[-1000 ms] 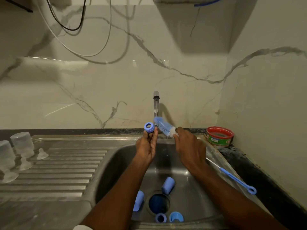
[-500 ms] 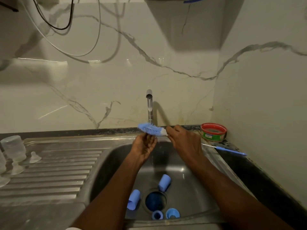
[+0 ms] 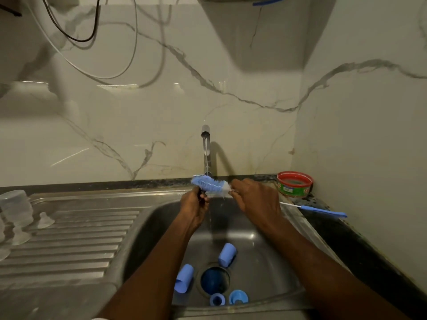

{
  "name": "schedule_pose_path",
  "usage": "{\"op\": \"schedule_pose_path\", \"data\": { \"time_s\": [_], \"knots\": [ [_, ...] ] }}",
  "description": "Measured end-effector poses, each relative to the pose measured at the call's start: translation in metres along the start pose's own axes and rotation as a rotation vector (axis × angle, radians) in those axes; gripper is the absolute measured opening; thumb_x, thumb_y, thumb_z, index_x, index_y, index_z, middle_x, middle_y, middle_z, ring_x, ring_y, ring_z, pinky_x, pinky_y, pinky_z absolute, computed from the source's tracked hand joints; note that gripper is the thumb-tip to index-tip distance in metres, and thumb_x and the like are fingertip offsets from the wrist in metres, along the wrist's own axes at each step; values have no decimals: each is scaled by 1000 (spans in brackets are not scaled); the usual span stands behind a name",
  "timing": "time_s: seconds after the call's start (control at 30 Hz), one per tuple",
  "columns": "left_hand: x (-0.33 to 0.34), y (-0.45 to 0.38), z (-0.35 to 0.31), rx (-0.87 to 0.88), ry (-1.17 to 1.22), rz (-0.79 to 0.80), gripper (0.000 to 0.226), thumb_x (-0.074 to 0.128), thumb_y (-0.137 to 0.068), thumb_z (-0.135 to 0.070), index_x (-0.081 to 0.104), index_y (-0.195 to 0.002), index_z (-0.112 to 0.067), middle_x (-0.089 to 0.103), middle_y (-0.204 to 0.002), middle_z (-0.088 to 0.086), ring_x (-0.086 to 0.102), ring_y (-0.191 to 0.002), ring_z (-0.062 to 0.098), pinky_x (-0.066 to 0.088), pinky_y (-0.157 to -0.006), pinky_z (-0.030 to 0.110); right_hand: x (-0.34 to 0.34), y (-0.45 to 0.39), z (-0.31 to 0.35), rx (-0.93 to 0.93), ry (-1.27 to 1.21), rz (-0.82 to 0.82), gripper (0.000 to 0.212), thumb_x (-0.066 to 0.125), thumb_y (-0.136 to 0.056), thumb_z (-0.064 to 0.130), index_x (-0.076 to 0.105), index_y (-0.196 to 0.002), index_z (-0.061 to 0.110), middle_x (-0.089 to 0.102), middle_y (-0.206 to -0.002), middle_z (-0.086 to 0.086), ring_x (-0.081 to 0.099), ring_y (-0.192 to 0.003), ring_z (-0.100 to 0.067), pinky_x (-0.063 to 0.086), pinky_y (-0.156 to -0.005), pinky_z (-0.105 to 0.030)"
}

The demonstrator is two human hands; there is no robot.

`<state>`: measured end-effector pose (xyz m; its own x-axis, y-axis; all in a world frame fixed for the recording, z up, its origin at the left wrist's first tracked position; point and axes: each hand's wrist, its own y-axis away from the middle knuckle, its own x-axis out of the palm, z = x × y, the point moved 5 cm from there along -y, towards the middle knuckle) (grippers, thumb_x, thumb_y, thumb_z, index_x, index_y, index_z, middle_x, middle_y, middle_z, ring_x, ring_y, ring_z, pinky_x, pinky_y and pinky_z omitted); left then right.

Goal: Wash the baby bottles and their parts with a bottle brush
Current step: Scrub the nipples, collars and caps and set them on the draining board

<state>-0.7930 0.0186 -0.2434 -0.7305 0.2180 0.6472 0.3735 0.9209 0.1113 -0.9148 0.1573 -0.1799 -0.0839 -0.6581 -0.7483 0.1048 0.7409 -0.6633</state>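
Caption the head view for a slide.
Right hand works bottle brush over part held in left hand above the sink.

Home kitchen, sink corner. Stainless sink (image 3: 143,229) with ribbed drainboard (image 3: 76,229) on the left, tap (image 3: 206,146) running at the far edge, marble-look wall panels (image 3: 138,125) behind and right, dark stone counter (image 3: 360,248). Red-rimmed tub (image 3: 295,184) in the far right corner, loose cables (image 3: 92,38) hanging top left.
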Motion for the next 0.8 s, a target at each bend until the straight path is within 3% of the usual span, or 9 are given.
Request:
{"op": "schedule_pose_path", "data": {
  "time_s": [0.07, 0.17, 0.23, 0.33, 0.4, 0.53, 0.63, 0.73, 0.8],
  "knots": [
    [-2, -1, -2, 104, -196, 45, 22, 53, -103, -21, 69, -96, -7, 66, -69, 3, 56, -52, 6, 48, -49, 20, -1, 0, 1, 43, -33, -22, 26, 49, -101, 48, 58, -119, 30, 66, -101, 4, 63, -83, -16, 39, -63, -29],
    [5, 7, 5, 279, -589, 238, 22, 49, -106, -27, 66, -105, -12, 68, -76, -2, 63, -65, 12, 53, -60, 21, 0, -3, 5, 98, -23, -46, 28, 51, -100, 47, 59, -118, 28, 68, -99, 3, 65, -80, -19, 31, -58, -28],
    [11, 11, 12, 319, -659, 308, 20, 51, -105, -25, 64, -112, -12, 73, -90, -1, 70, -78, 12, 57, -69, 23, 4, -5, 6, 126, -13, -32, 28, 50, -99, 48, 59, -117, 28, 69, -100, 3, 65, -81, -18, 32, -58, -27],
    [14, 12, 6, 363, -625, 239, 25, 47, -108, -24, 65, -113, -7, 69, -96, 14, 68, -77, 14, 56, -70, 23, 6, -5, -2, 225, -39, -14, 31, 49, -98, 49, 59, -121, 30, 71, -104, 2, 68, -89, -22, 42, -65, -31],
    [10, 8, 0, 359, -531, 163, 22, 49, -107, -19, 67, -109, -6, 68, -89, 13, 65, -74, 14, 57, -68, 26, 6, -2, -10, 252, -28, -6, 32, 49, -97, 50, 58, -121, 30, 72, -103, 1, 68, -90, -24, 45, -68, -34],
    [9, 4, 0, 153, -203, 31, 24, 46, -105, -13, 67, -94, -7, 62, -73, 9, 57, -53, 10, 51, -61, 25, 10, 1, -11, 189, -30, 3, 27, 51, -97, 49, 58, -114, 29, 72, -98, 0, 68, -85, -23, 41, -62, -31],
    [14, 8, 7, 27, -217, 74, 24, 45, -101, -6, 68, -92, -4, 57, -71, 9, 50, -51, 10, 46, -50, 20, 9, -1, -6, 173, -71, -34, 25, 51, -98, 45, 59, -112, 27, 72, -96, -1, 68, -81, -24, 40, -60, -31],
    [20, 14, 19, -31, -358, 193, 27, 49, -99, -8, 73, -87, -6, 59, -72, 7, 49, -53, 10, 44, -51, 21, 8, -4, 1, 160, -70, -60, 26, 50, -99, 46, 59, -113, 25, 71, -96, 1, 66, -78, -21, 35, -55, -27],
    [20, 12, 17, -11, -266, 131, 25, 51, -99, -9, 73, -88, -6, 64, -71, 7, 53, -53, 9, 46, -52, 21, 7, -5, 2, 173, -51, -63, 26, 50, -99, 47, 59, -113, 26, 70, -95, 2, 66, -77, -20, 28, -53, -26]
  ]
}}
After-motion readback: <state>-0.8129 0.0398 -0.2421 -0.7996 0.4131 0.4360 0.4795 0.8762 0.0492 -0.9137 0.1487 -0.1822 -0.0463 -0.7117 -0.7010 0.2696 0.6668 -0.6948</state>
